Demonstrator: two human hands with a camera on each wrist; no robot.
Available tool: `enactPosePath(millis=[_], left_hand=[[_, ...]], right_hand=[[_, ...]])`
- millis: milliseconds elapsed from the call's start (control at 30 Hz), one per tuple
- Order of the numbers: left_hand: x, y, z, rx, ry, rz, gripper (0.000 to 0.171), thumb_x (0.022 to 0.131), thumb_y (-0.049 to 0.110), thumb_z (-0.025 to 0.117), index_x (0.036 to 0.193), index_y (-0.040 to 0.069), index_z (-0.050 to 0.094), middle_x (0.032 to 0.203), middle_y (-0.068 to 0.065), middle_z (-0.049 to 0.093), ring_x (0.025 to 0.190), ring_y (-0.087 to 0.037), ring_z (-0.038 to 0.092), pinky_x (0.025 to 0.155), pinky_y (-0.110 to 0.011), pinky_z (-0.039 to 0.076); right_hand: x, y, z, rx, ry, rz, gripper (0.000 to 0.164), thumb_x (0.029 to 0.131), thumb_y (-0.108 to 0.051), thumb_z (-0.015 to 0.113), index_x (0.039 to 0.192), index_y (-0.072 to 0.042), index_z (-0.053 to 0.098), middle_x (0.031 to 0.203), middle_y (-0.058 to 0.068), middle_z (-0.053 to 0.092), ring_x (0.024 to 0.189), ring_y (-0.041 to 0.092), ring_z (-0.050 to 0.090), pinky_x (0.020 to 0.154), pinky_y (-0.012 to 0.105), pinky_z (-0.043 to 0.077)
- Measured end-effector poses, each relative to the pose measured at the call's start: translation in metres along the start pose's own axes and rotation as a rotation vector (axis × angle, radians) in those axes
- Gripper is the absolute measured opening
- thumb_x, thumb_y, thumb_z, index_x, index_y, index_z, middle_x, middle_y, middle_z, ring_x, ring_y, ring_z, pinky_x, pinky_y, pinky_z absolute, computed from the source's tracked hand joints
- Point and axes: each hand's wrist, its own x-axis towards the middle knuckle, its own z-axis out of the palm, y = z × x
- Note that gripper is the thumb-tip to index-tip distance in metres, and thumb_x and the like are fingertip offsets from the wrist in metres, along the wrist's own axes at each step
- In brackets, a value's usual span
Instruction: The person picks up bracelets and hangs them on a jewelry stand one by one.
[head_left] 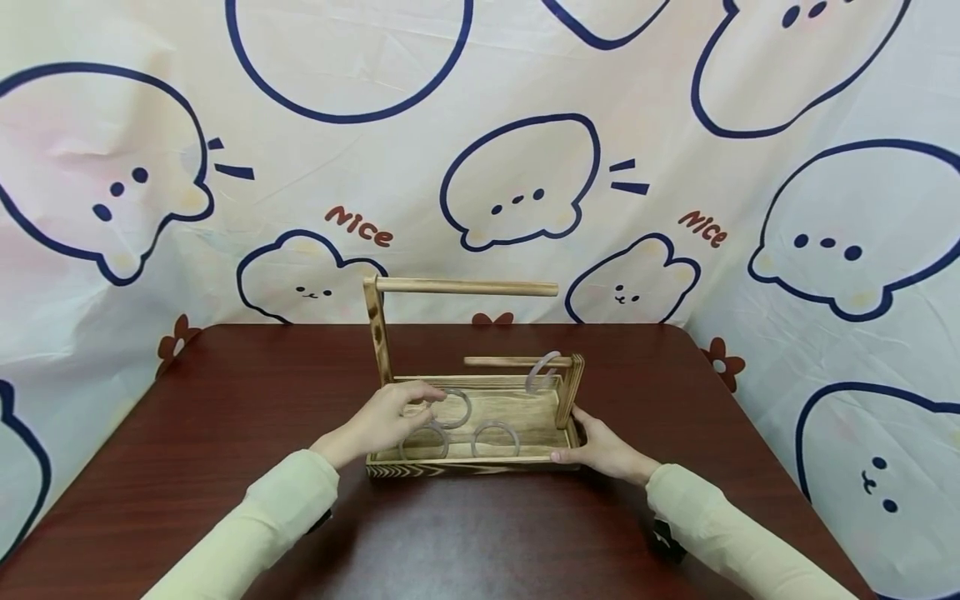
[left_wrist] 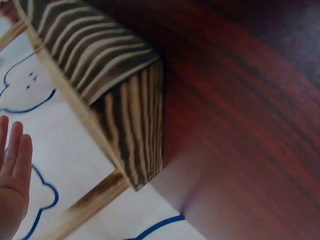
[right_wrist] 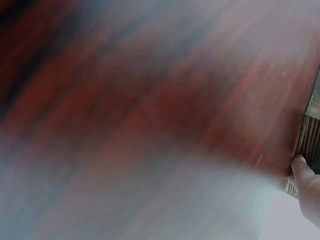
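Note:
A wooden bangle stand (head_left: 472, 469) with a shallow tray base stands on the table. Its taller bar (head_left: 465, 287) is at the left and its lower bar (head_left: 495, 362) at the right. One translucent bangle (head_left: 531, 377) hangs on the lower bar. In the tray are a front left bangle (head_left: 447, 448), a front right bangle (head_left: 515, 440) and one behind them (head_left: 468, 408). My left hand (head_left: 386, 419) hovers over the tray's left part, fingers extended near the rear bangle; contact is unclear. My right hand (head_left: 603, 448) grips the tray's right end, thumb at the front rim.
The dark red-brown table (head_left: 255, 400) extends around the stand. Behind it and at both sides hangs a pale cloth (head_left: 405, 167) with blue cartoon outlines. The right wrist view is mostly blurred tabletop, with the tray's end at its right edge.

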Motion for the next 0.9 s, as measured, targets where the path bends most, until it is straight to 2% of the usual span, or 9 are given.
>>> enactPosePath(millis=[300,400,500,633,733,900], left_hand=[[0.008,0.000,0.025,-0.050,-0.145,0.015,0.032,0.090,0.013,0.056,0.121,0.003,0.059,0.120,-0.010,0.061,0.107,-0.029,0.058,0.086,-0.042,0.049],[0.013,0.001,0.033,-0.076,-0.177,0.017,0.034,0.091,0.013,0.055,0.123,0.003,0.056,0.124,-0.011,0.058,0.111,-0.031,0.056,0.089,-0.042,0.048],[0.018,0.001,0.040,-0.058,-0.195,0.019,0.036,0.091,0.014,0.055,0.126,0.003,0.055,0.126,-0.009,0.057,0.114,-0.028,0.055,0.094,-0.044,0.044],[0.023,0.002,0.049,-0.039,-0.231,0.065,0.039,0.090,0.012,0.057,0.127,0.001,0.053,0.128,-0.011,0.055,0.116,-0.027,0.051,0.097,-0.044,0.041],[0.026,0.002,0.057,-0.070,-0.285,0.091,0.043,0.089,0.008,0.058,0.130,-0.002,0.049,0.132,-0.015,0.051,0.119,-0.030,0.049,0.098,-0.044,0.040],[0.030,0.004,0.065,-0.124,-0.371,0.040,0.050,0.088,0.005,0.059,0.134,-0.001,0.043,0.137,-0.015,0.045,0.124,-0.029,0.046,0.101,-0.042,0.038]], right_hand=[[0.000,-0.001,-0.001,-0.004,-0.006,0.013,0.103,0.074,-0.037,0.075,0.146,0.001,0.011,0.151,0.021,0.015,0.139,0.035,0.012,0.108,0.054,0.021],[-0.001,0.000,-0.002,-0.007,-0.002,0.024,0.103,0.074,-0.038,0.075,0.146,0.001,0.012,0.151,0.021,0.016,0.139,0.036,0.013,0.107,0.054,0.022],[-0.001,0.000,-0.002,-0.005,-0.001,0.016,0.103,0.074,-0.037,0.075,0.146,0.001,0.012,0.151,0.021,0.016,0.139,0.036,0.012,0.107,0.055,0.021],[-0.002,0.000,-0.001,0.005,-0.005,0.008,0.102,0.075,-0.035,0.075,0.146,0.002,0.011,0.151,0.021,0.015,0.139,0.036,0.011,0.107,0.054,0.020],[-0.002,-0.001,0.000,0.010,-0.006,0.012,0.101,0.075,-0.034,0.074,0.146,0.002,0.011,0.151,0.021,0.014,0.139,0.036,0.011,0.107,0.055,0.020],[-0.002,0.000,0.001,0.014,-0.003,0.009,0.102,0.075,-0.034,0.075,0.146,0.002,0.012,0.151,0.021,0.016,0.139,0.036,0.012,0.108,0.054,0.020]])
